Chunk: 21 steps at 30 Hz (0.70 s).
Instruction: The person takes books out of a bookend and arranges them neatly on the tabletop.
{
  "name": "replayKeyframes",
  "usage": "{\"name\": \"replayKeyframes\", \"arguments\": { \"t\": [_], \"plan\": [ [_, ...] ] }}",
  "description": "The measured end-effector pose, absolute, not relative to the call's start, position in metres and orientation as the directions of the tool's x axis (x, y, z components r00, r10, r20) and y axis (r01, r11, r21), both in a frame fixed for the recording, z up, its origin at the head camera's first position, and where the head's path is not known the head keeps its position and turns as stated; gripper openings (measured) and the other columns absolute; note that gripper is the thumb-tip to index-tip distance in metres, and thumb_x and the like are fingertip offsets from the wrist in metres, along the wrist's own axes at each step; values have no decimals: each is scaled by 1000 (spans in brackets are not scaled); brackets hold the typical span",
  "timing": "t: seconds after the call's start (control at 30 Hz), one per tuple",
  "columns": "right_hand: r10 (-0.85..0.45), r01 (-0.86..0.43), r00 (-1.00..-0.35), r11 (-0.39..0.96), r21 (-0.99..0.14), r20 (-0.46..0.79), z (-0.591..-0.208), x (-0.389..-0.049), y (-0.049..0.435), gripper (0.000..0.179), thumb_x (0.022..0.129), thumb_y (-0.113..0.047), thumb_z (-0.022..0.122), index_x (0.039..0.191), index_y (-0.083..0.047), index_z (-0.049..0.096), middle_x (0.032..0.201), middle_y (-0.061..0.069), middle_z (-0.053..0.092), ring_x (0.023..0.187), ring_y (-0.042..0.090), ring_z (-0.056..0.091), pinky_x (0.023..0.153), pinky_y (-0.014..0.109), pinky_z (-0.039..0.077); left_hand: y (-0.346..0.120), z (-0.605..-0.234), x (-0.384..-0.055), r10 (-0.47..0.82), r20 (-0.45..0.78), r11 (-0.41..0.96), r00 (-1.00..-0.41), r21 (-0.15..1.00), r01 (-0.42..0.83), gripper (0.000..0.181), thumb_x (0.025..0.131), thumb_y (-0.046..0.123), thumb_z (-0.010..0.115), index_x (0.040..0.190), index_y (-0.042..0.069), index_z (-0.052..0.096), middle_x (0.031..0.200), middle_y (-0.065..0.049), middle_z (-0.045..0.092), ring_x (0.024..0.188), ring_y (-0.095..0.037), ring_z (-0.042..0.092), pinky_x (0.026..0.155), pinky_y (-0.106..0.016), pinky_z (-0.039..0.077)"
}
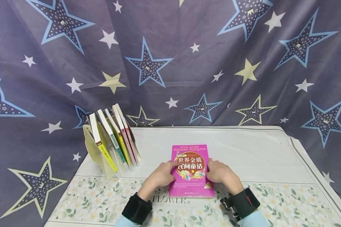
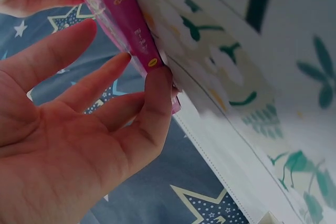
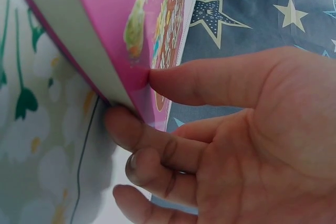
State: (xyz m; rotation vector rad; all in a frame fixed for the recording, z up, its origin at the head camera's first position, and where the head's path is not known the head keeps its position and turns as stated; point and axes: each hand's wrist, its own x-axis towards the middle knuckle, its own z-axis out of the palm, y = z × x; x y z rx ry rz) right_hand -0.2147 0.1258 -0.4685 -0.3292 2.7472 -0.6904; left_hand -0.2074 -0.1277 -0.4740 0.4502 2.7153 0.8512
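Between my two hands, on the bench: one book, magenta, lying cover up, squarely before me. Its cover bears a white title in Chinese characters on a brown oval, with flowers below. The spine is on my left, the pale page block on my right.

Left hand: at the book's left side, fingers loosely extended, tips touching the spine; in the left wrist view the thumb stands apart from the other fingers. Whether any finger reaches under the book, I cannot tell.

Right hand: at the book's right side, gripping its edge, thumb pressed on the cover, a finger bent against the lower edge of the pages.

Bench covering: white, with a floral band across the part nearer me. The book straddles white and floral areas; dark lettering shows just beside its near edge.

On the bench to my left, well apart from the book: one cream holder with several upright books, slightly leaning, their spines yellow, teal and pink.

On my wrists: two black bands, above light blue sleeves.

Behind the bench: one purple-grey hanging cloth, patterned with blue, white and yellow stars.
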Motion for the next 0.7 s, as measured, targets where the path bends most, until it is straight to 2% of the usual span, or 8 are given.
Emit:
{"name": "replayKeyframes", "arguments": {
  "t": [0.17, 0.43, 0.57, 0.7],
  "plan": [
    [-287, -152, -931, 866, -477, -224, -468, -215, 125, 71, 96, -15, 72, 149, 19, 40, 90, 10, 65, 81, 24, 63, 80, 49, 54, -131, -473, -208, 392, -144, 769, -909, 593, 238, 51, 90, -1, 74, 139, -6, 63, 139, -26, 61, 133, -46, 54, 111, -58, 42],
    [-283, -142, -929, 868, -476, -238, -469, -215, 124, 67, 94, -14, 73, 147, 16, 44, 92, 11, 66, 81, 24, 64, 79, 48, 54, -133, -469, -205, 399, -162, 763, -902, 605, 229, 42, 97, 2, 67, 138, -8, 64, 139, -26, 62, 133, -44, 55, 111, -59, 42],
    [-281, -136, -928, 867, -480, -244, -468, -215, 125, 64, 94, -14, 73, 145, 15, 47, 92, 10, 66, 81, 24, 64, 79, 48, 54, -133, -467, -203, 411, -173, 762, -895, 605, 233, 38, 100, 5, 65, 135, -7, 66, 132, -24, 67, 121, -36, 62, 103, -53, 48],
    [-284, -136, -927, 864, -484, -246, -468, -214, 125, 67, 95, -14, 73, 148, 15, 44, 90, 9, 65, 79, 23, 62, 78, 47, 53, -133, -464, -201, 423, -177, 760, -889, 604, 241, 33, 102, 7, 63, 132, -7, 68, 117, -18, 73, 99, -26, 66, 91, -47, 51]
  ]
}}
